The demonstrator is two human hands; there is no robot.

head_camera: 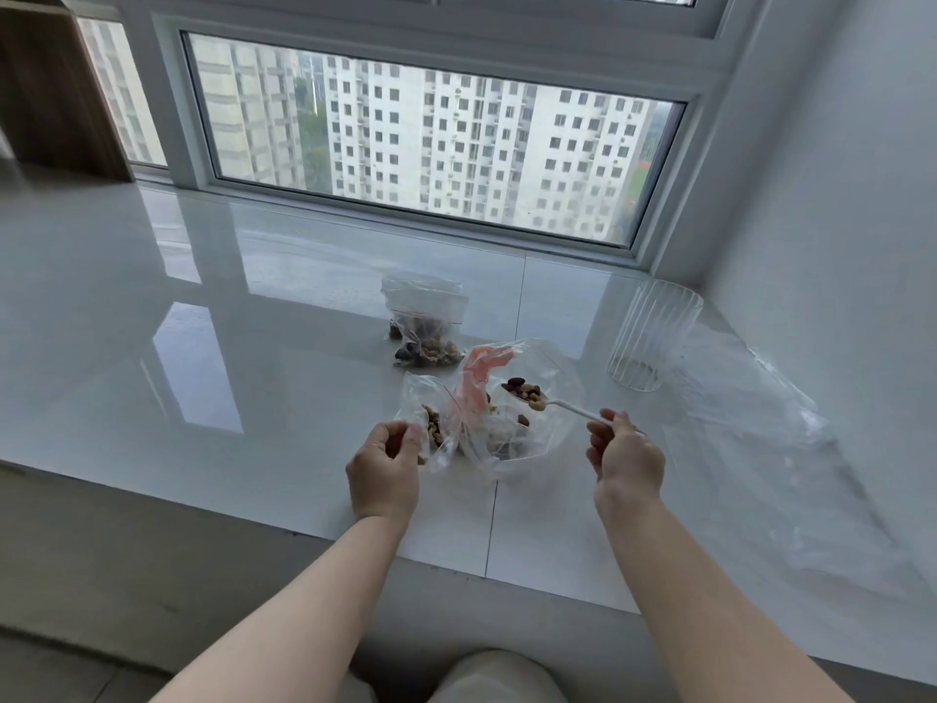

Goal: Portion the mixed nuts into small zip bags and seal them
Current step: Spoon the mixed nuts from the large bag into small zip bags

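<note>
Hands: left (385,461) pinches crinkled clear bag (423,423); right (626,456) holds white plastic spoon (557,405).

right hand (626,451) holding spoon (552,402), nuts (525,390)

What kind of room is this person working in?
Probably a flat high up in a city: a wide glossy white sill runs under a big window facing tall apartment blocks. A wooden cabinet stands at the far left.

A small clear plastic zip bag (428,423), partly filled with nuts, stands open just left of the large crumpled clear nut bag (512,413); a filled small bag (425,327) lies behind it.
</note>
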